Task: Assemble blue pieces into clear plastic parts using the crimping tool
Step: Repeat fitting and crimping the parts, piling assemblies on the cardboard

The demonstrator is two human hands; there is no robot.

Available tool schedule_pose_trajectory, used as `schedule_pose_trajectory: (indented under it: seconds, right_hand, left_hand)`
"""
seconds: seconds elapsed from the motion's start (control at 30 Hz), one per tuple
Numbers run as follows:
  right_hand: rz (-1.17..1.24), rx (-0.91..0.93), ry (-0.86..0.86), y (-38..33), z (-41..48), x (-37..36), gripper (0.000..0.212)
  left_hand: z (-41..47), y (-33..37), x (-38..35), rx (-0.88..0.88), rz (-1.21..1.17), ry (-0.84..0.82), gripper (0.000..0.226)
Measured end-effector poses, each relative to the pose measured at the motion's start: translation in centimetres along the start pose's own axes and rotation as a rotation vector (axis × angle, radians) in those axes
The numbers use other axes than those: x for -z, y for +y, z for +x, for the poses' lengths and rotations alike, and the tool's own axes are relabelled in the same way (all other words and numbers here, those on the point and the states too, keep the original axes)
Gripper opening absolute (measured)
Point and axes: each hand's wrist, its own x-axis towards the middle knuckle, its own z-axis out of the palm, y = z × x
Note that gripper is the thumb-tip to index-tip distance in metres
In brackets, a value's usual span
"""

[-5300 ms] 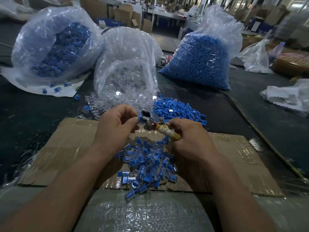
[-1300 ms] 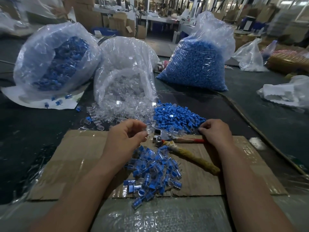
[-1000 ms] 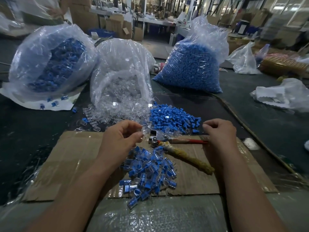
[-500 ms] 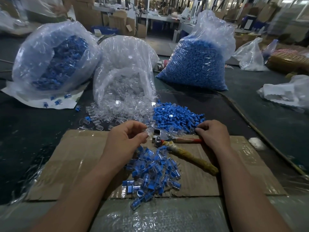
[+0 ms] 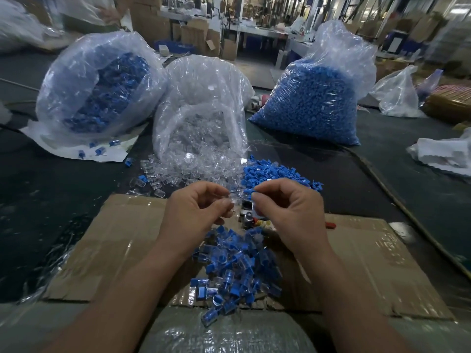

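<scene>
Both forearms, the left grip (image 5: 196, 212) and the right grip (image 5: 288, 210) are bare, nails short.

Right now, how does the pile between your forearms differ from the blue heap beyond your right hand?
The near pile mixes blue and clear plastic and lies on the cardboard; the far heap is solid blue and lies on the dark tabletop. Both are loose, unbagged heaps.

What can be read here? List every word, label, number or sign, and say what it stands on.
No text can be read in this view.
Pale label-like patch in the far background: too blurred to read.
Cardboard sheet: no print shows.
White sheet under the left bag: no print shows.
</scene>
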Motion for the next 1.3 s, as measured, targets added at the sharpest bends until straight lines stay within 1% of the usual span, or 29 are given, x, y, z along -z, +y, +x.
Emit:
schedule_pose_trajectory:
  seconds: [0.1,0.3,0.4,0.57,0.6,0.7,0.73,0.87,0.9,1.0,1.07,1.17,1.3]
  right_hand:
    - [-0.019,0.033,-0.029,0.2,-0.2,-0.7,0.029]
    - [-0.187,0.032,-0.021,1.0,-0.4,-1.4,0.015]
    - [-0.222,0.009,-0.059,1.1,-0.5,-1.4,0.010]
    - [-0.112,-0.025,-0.125,0.9,-0.3,-1.1,0.013]
    - [-0.075,-0.012,-0.131,0.8,-0.3,-1.0,0.016]
    - [0.027,0.060,-0.188,0.6,-0.2,-0.8,0.036]
    - [0.076,0.075,-0.207,0.6,-0.3,-0.8,0.037]
    - [0.219,0.079,-0.234,1.0,-0.5,-0.5,0.027]
    - [0.216,0.089,-0.236,1.2,-0.5,-0.5,0.027]
    - [0.167,0.125,-0.213,1.4,-0.6,-0.5,0.036]
    - [0.160,0.145,-0.192,1.5,-0.5,-0.5,0.033]
    - [0.133,0.172,-0.170,1.5,-0.5,-0.3,0.031]
    - [0.084,0.188,-0.166,1.5,-0.4,-0.2,0.032]
  left_hand:
    - [-0.2,0.1,-0.2,-0.012,0.010,0.000,0.019]
    - [-0.5,0.6,-0.6,-0.044,0.035,-0.021,0.023]
    - [-0.6,0.6,-0.8,-0.044,0.063,-0.034,0.026]
    - [-0.4,0.7,-0.4,-0.035,0.036,-0.036,0.024]
    - [-0.4,0.7,-0.3,-0.028,0.023,-0.042,0.022]
    - [-0.4,0.7,-0.1,0.000,-0.036,-0.075,0.019]
    - [-0.3,0.8,0.0,0.014,-0.061,-0.088,0.018]
    - [-0.2,0.9,0.1,0.097,-0.177,-0.128,0.018]
    - [-0.1,0.9,0.1,0.115,-0.194,-0.132,0.018]
    - [-0.1,0.8,0.1,0.148,-0.212,-0.156,0.014]
    - [-0.1,0.8,0.2,0.168,-0.247,-0.182,0.007]
    - [0.0,0.7,0.3,0.202,-0.296,-0.205,0.017]
    - [0.1,0.8,0.3,0.219,-0.318,-0.212,0.014]
